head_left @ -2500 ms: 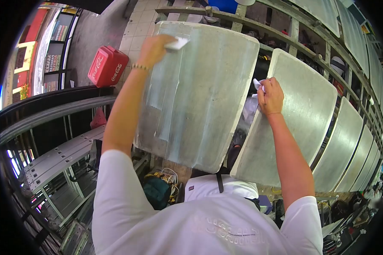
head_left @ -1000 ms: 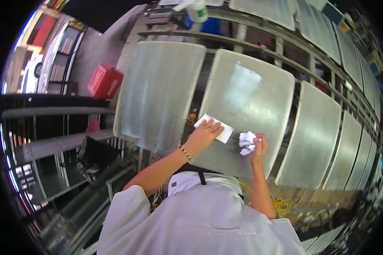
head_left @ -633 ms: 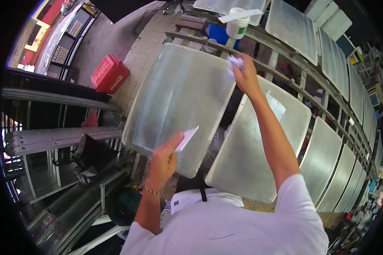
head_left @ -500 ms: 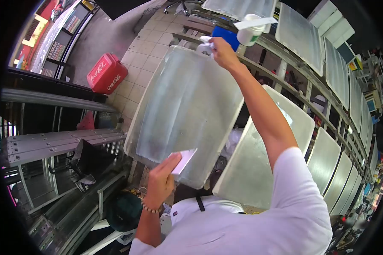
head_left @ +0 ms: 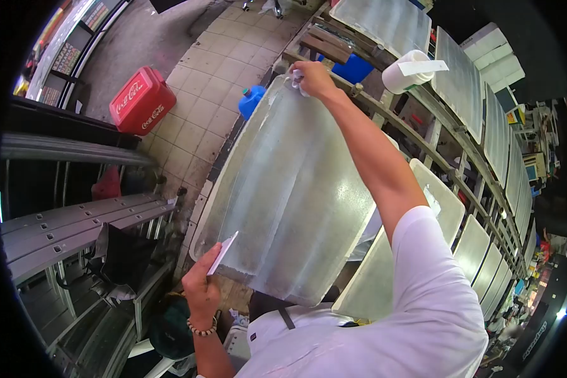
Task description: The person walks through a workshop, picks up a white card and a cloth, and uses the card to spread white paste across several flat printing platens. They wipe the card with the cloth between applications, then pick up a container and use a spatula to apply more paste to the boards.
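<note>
My left hand (head_left: 201,290), with a beaded bracelet at the wrist, grips a flat white card (head_left: 223,253) over the near left corner of a grey rectangular panel (head_left: 321,189). Streaks of pale film run lengthwise on that panel. At its far left corner my right hand (head_left: 315,79) presses a crumpled white wad (head_left: 298,82) against the surface. Further right lies a second grey panel (head_left: 375,274), partly hidden by my right arm and sleeve.
A white tub (head_left: 400,74) with a white strip (head_left: 423,67) on top stands beyond the panel. A red cooler (head_left: 142,101) and blue jug (head_left: 251,101) are at the left. Metal ladders (head_left: 75,230) lie near left; more panels (head_left: 472,249) line the rack at right.
The view has shifted left. My right hand has moved from the second panel to the first panel's far left corner, with the wad. My left hand, holding the card, is now at its near left corner.
</note>
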`<state>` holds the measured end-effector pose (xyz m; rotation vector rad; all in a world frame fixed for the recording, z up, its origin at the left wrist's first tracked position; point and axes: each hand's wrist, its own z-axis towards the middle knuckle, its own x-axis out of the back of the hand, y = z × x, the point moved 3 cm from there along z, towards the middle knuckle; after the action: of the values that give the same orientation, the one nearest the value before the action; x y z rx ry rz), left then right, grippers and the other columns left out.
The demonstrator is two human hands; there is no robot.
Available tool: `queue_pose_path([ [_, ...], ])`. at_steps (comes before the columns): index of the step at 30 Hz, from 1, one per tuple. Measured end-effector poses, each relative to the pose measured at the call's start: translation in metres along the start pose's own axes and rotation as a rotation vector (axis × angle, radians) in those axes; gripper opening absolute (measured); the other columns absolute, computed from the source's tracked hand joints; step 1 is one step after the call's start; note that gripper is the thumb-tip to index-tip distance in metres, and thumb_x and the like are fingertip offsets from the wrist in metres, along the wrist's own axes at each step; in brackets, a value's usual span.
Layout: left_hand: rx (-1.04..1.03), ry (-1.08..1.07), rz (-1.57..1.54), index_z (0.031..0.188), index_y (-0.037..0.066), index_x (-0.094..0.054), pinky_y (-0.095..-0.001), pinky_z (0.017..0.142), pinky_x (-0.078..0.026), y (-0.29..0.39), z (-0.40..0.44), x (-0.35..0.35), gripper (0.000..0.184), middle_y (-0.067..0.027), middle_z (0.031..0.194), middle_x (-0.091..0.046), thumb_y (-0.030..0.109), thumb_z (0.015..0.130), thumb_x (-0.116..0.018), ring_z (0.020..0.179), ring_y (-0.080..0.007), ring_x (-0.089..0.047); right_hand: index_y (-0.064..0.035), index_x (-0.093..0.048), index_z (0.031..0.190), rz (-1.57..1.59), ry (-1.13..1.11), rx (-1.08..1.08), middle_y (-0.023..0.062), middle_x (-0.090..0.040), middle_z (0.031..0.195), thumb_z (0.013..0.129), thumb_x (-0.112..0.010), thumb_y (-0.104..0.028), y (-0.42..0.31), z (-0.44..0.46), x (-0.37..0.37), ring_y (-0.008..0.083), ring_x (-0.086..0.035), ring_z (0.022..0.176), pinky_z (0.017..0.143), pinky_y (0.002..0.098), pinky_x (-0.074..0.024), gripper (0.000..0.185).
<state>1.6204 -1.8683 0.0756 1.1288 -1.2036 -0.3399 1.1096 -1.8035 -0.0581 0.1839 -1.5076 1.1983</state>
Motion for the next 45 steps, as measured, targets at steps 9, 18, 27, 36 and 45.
queue_pose_path([
  [9, -0.169, -0.009, 0.009, 0.12, -0.003, -0.067, -0.0351, 0.094, -0.05, 0.018, 0.071, -0.006, 0.044, -0.0201, 0.116, -0.07, -0.014, 0.08, -0.051, 0.107, -0.0306, -0.069, -0.0084, -0.074, 0.099, 0.106, 0.102, 0.232, 0.0178, -0.071, 0.095, 0.07, -0.061, 0.007, -0.022, 0.002, 0.002, 0.0363, -0.069, 0.091, 0.08, 0.0396, -0.0542, 0.035],
  [18, -0.628, -0.182, 0.345, 0.117, 0.012, -0.071, -0.0451, 0.086, -0.052, 0.044, 0.324, -0.117, 0.036, -0.0157, 0.109, -0.071, 0.004, 0.087, -0.051, 0.099, -0.0366, -0.067, -0.0066, -0.067, 0.11, 0.304, 0.323, -0.052, 0.016, -0.072, 0.103, 0.079, -0.059, 0.007, -0.033, -0.108, 0.125, 0.0313, -0.069, 0.098, 0.086, 0.0355, -0.0515, 0.034],
  [27, -0.919, -0.081, 0.661, 0.119, 0.015, -0.069, -0.0478, 0.105, -0.045, 0.021, 0.359, -0.19, 0.039, -0.0051, 0.13, -0.066, 0.003, 0.086, -0.053, 0.124, -0.0316, -0.059, -0.0012, -0.062, 0.111, 0.612, 0.402, -0.636, 0.0088, -0.063, 0.108, 0.086, -0.056, 0.004, -0.033, -0.373, 0.123, 0.0164, -0.057, 0.105, 0.093, 0.0282, -0.0423, 0.027],
  [36, -0.874, -0.148, 0.617, 0.118, 0.012, -0.069, -0.047, 0.103, -0.046, 0.008, 0.289, -0.164, 0.039, -0.0078, 0.127, -0.067, 0.001, 0.084, -0.053, 0.12, -0.0317, -0.061, -0.0014, -0.061, 0.111, 0.776, 0.542, -0.824, 0.0066, -0.063, 0.107, 0.085, -0.056, 0.007, -0.06, -0.479, 0.102, 0.0137, -0.057, 0.099, 0.088, 0.0262, -0.0435, 0.028],
  [45, -0.856, -0.18, 0.569, 0.107, 0.011, -0.072, -0.0433, 0.089, -0.05, 0.052, 0.347, -0.195, 0.031, -0.0099, 0.114, -0.071, 0.002, 0.083, -0.055, 0.103, -0.0308, -0.067, -0.0021, -0.058, 0.12, 0.43, 0.383, -0.448, 0.0125, -0.066, 0.11, 0.09, -0.063, -0.003, -0.03, -0.304, 0.137, 0.0211, -0.063, 0.103, 0.091, 0.0333, -0.048, 0.031],
])
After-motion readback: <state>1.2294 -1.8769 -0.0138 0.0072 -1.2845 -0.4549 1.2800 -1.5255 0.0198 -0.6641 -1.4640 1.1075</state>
